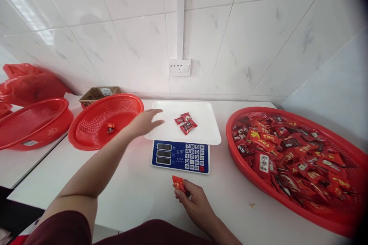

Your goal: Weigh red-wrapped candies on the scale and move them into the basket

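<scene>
My left hand [147, 121] reaches over the left edge of the white weighing pan [161, 132], its fingers apart and nothing between them. A few small red and dark packets [186, 122] lie together on the pan, to the right of those fingertips. Under the pan sits the blue panel of a digital scale [180, 157], with keys and small displays. In front of the scale, my right hand [195, 201] pinches a red candy packet [178, 183] between thumb and fingers.
At right, a large red basket [234, 147] holds many similar packets. A red basket [83, 138] left of the scale contains a small packet [110, 127]. Farther left are another red basket [48, 126], a cardboard box [99, 93] and red bags [34, 84]. A socket [179, 67] is on the tiled wall.
</scene>
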`<state>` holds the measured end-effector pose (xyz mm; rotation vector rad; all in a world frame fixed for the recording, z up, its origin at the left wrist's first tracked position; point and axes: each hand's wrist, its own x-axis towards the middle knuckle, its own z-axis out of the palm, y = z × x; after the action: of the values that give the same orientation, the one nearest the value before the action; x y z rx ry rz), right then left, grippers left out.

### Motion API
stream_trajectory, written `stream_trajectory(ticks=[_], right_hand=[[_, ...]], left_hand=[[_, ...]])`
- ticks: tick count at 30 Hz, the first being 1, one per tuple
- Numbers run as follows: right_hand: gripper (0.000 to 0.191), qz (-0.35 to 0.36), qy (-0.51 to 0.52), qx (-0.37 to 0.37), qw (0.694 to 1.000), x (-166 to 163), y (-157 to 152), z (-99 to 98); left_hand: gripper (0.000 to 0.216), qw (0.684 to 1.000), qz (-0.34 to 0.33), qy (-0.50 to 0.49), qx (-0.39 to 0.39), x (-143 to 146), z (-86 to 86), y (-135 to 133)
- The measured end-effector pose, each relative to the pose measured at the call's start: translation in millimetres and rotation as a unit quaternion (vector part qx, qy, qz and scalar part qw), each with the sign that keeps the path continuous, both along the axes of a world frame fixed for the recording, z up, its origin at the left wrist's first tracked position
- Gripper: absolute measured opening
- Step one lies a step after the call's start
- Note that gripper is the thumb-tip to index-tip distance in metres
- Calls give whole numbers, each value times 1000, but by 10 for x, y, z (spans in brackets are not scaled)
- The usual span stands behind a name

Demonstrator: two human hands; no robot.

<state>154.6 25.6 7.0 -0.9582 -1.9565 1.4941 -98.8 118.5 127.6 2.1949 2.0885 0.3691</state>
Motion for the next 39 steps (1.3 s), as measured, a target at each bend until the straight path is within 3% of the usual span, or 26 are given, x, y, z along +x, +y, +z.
stream_trajectory(ticks=[4,7,11,15,21,31,35,39], right_hand=[[32,-4,-13,9,1000,-13,-2,-10],[30,-11,-5,9,1000,-10,7,-12],[29,-7,-1,10,1000,0,10,-21],[30,7,-4,13,1000,-1,-8,-24],[29,7,-13,25,1000,-19,-14,-7],[30,2,-31,37,999,-24,-22,-41],[31,1,-31,44,999,-12,-15,-39],[32,-1,-22,34,999,9,-10,-44]], left_hand=[[61,992,-114,-2,-54,654,-129,358],[63,992,-104,41,-59,944,-216,510],[49,997,-53,47,-35,1074,-306,549],[32,999,-36,14,-17,1034,-354,553],[25,995,-49,-88,12,956,-385,606],[18,971,-16,-234,41,829,-186,601],[19,962,4,-267,56,582,-19,520],[21,959,95,-200,178,43,194,254]])
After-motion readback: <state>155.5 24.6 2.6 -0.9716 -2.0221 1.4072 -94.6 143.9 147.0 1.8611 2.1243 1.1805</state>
